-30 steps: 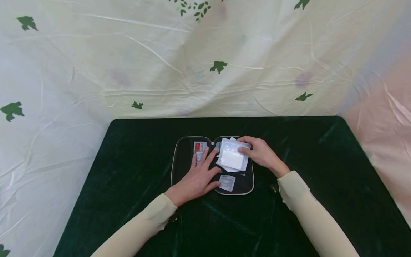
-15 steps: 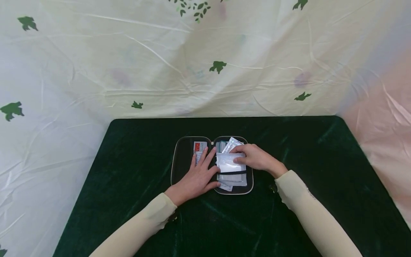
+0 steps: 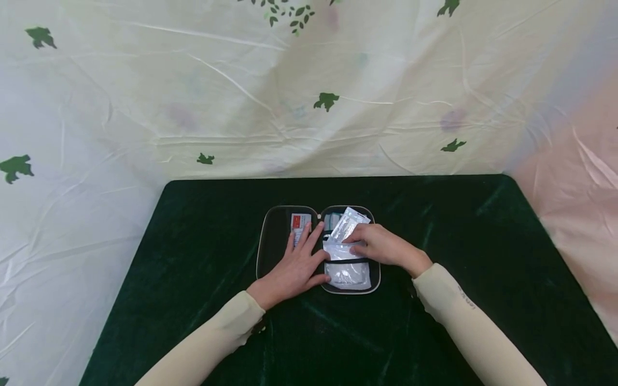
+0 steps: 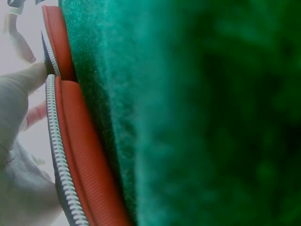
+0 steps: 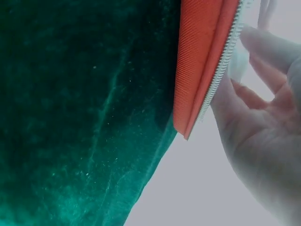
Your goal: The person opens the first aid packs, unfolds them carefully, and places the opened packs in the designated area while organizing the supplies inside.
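Note:
A zippered case (image 3: 271,244) lies unfolded, black inside; its red outer wall (image 4: 83,136) and zip teeth show in the left wrist view. My left hand (image 3: 291,269) rests across its middle with spread fingers. In the right half, clear plastic packets with white contents (image 3: 348,276) sit under a black elastic strap (image 3: 347,261). At their upper edge my right hand (image 3: 386,245) pinches them, fingertips just above the strap. Behind them a silver-white sachet (image 3: 351,221) leans at a slant. A white packet with a red label (image 3: 300,222) is partly hidden by my left fingers.
Dark green velvety cloth covers the table (image 3: 203,225) under the case. Beside the sachet, a bluish clear packet (image 3: 332,220) sits in the case's upper right half. A pale curtain (image 3: 396,123) with green bird shapes hangs behind the table.
My right hand has brought the packets down toward the near edge and slid them under the strap. The silver-white sachet is now uncovered. The left hand has stayed in place.

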Action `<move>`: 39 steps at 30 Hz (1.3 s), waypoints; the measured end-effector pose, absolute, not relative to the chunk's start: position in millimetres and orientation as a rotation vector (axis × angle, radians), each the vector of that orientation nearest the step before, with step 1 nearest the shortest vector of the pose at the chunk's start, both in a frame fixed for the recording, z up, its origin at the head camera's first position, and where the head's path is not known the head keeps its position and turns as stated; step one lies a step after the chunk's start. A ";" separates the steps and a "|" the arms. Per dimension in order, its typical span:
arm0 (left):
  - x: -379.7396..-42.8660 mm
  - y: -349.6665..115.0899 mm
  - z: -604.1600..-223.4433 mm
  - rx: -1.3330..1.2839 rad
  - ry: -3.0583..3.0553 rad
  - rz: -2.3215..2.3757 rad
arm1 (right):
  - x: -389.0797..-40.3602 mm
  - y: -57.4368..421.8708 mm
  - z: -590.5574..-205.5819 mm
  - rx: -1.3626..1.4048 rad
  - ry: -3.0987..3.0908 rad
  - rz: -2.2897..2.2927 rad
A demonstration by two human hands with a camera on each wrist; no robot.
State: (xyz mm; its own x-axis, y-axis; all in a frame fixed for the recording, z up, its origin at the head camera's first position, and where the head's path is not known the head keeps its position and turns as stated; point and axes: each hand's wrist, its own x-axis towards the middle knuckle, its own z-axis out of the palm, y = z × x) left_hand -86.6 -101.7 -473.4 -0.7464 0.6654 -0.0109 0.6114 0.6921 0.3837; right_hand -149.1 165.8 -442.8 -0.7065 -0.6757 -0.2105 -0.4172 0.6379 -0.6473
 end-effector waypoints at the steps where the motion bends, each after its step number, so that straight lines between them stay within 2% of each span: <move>1: -86.6 -101.7 -473.4 1.042 2.750 0.543 | -148.0 165.5 -442.2 -0.871 2.447 -0.791; 11: -86.0 -103.8 -474.9 1.020 2.745 0.550 | -142.3 162.6 -440.1 -0.790 2.517 -0.791; 25: -87.5 -106.0 -473.1 1.009 2.692 0.517 | -136.6 165.7 -439.4 -0.923 2.702 -0.641; 32: -86.9 -105.3 -473.0 1.006 2.686 0.515 | -146.5 165.9 -441.5 -0.848 2.838 -0.697; 39: -86.5 -103.2 -473.8 1.040 2.712 0.442 | -162.3 165.9 -443.3 -1.004 2.798 -0.658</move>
